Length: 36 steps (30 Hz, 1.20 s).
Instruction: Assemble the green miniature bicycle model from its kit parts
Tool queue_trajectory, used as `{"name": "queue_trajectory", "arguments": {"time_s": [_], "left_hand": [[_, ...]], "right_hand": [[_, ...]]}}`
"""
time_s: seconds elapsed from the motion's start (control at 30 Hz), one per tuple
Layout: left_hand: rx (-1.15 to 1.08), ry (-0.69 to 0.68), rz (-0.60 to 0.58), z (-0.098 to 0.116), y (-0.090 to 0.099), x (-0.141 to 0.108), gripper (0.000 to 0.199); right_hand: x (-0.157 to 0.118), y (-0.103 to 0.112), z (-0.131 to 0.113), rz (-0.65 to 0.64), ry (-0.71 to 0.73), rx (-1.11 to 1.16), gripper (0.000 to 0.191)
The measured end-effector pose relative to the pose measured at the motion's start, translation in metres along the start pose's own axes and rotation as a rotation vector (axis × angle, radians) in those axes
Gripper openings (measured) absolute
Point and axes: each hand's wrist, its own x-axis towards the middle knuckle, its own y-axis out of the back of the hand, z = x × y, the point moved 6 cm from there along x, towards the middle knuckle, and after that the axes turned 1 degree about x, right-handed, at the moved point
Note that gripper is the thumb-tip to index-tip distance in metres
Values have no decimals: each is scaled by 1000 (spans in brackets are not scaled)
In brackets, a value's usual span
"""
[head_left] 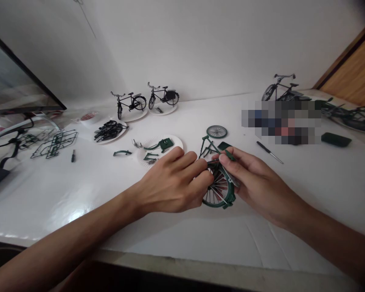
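Between my two hands is a green model bicycle [219,192], partly built, with one spoked wheel toward me and its frame pointing away. My left hand [178,182] is closed at the wheel's left side, its fingertips hidden behind the knuckles. From the right, my right hand [246,174] pinches the model near the top of the wheel, thumb uppermost. A loose green wheel [217,131] lies flat just beyond the frame. Left of it, a white paper plate [178,142] carries green parts, among them a box-like piece [166,143].
Two black model bicycles [130,104] stand on plates at the back. A plate of black parts [111,130] and green sprues [56,144] are at left. A screwdriver [269,152] lies at right, near a green tray-like piece [336,139] and more model bicycles [280,87]. One area is pixelated.
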Motion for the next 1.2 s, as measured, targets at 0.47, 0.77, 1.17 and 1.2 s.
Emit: {"name": "queue_trajectory", "arguments": {"time_s": [0.47, 0.77, 1.17, 1.2], "left_hand": [[-47, -7, 54, 5, -4, 2, 19], [28, 39, 104, 4, 0, 3, 14], [34, 25, 108, 4, 2, 4, 21], [36, 19, 121, 5, 3, 4, 20]], "right_hand": [[0, -1, -1, 28, -8, -74, 29], [-1, -4, 0, -8, -53, 20, 29], [-1, -3, 0, -25, -44, 61, 26], [-2, -4, 0, -33, -55, 54, 25]]}}
